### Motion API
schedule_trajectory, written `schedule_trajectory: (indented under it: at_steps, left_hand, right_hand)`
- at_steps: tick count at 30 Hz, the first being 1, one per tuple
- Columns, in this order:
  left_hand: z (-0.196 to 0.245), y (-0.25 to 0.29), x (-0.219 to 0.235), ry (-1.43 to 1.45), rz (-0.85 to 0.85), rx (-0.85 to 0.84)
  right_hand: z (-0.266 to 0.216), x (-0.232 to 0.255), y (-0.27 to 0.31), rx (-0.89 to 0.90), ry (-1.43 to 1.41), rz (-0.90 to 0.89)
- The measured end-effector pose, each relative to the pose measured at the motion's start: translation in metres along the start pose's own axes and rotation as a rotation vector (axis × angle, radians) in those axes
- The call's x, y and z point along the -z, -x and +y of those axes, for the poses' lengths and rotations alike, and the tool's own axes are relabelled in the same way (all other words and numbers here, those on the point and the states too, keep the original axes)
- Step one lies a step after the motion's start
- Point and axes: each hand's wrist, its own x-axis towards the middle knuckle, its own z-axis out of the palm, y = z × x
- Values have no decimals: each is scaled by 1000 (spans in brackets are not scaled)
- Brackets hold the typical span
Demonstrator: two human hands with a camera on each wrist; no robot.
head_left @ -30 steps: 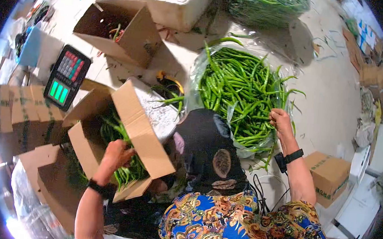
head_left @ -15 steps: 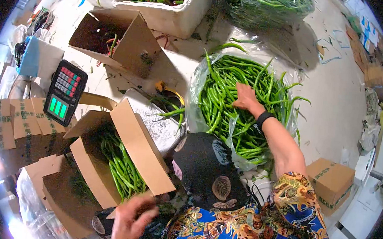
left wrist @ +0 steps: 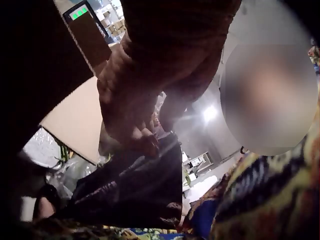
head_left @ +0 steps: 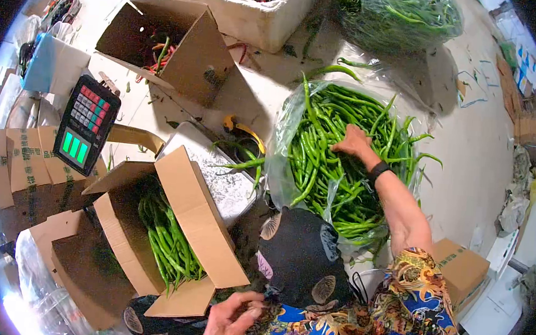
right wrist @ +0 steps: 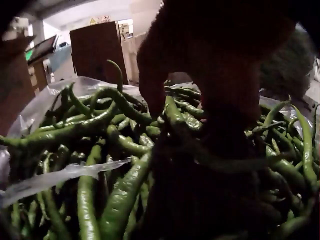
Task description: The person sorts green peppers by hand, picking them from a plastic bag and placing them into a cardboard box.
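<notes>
Long green chili peppers [head_left: 312,161] fill a clear plastic bag [head_left: 283,147] on the floor. My right hand [head_left: 353,143] reaches down onto them near the middle of the heap. In the right wrist view its thumb and fingers stand apart, with the tips right among the peppers and the fingers in deep shadow. My left hand [head_left: 230,322] is low by my lap, close to the patterned clothing, its fingers loosely bent with nothing seen in them. Beside it stands an open cardboard box [head_left: 198,215] with a bundle of green chilies [head_left: 171,242] lying lengthwise inside.
A scale with a lit display [head_left: 87,125] stands left of the box, and a white tray [head_left: 217,179] lies behind it. Farther back are a carton with red chilies [head_left: 198,55], a white foam crate [head_left: 270,16] and another bag of green chilies [head_left: 399,20].
My left hand has come out of the box and down to my lap. My right hand has moved from the bag's right edge onto the peppers, where it has stayed since half a second ago.
</notes>
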Motion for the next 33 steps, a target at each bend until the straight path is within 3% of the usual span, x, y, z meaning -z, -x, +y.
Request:
schedule_trajectory:
  at_steps: [3, 5, 7, 9, 11, 12, 13, 15, 18, 20, 21, 25, 28, 33]
  left_hand:
    - [-10, -11, -8, -94, -32, -123]
    - [-12, -16, -11, -78, -77, -90]
    - [-10, -21, -11, -43, -99, -7]
    - [-6, -26, -15, -281, -14, 12]
    - [-14, -31, -8, -315, -26, -36]
    - [-18, -33, -6, -258, -18, -21]
    - [-20, -33, -5, -201, -9, -6]
    - [-19, -33, -3, -187, 4, -18]
    - [-25, -33, 5, -154, 39, -22]
    - [-42, -34, 11, -119, 63, 49]
    - [-29, -37, 8, -70, 74, 113]
    - [-21, -44, 5, -61, 77, 60]
    - [-22, -41, 6, -32, 65, 46]
    - [-42, -36, 11, -13, 88, 5]
  right_hand:
    - [-12, 10, -2, 92, 8, 9]
    - [19, -28, -24, 339, -140, 205]
    - [14, -12, -1, 278, -294, 134]
    - [7, -6, 13, 229, -171, 84]
    - [11, -8, -2, 249, -225, -2]
    - [8, 4, -13, 275, -280, -130]
    - [6, 11, -21, 220, -271, -255]
    - [1, 23, -22, 219, -184, -339]
    - [-33, 75, 58, 359, -417, -557]
    - [-7, 38, 40, 281, -274, -452]
    - [-8, 34, 44, 271, -266, -390]
    - [-12, 19, 26, 245, -223, -466]
    - [-8, 25, 42, 235, -456, -207]
    - [8, 39, 66, 338, -585, -230]
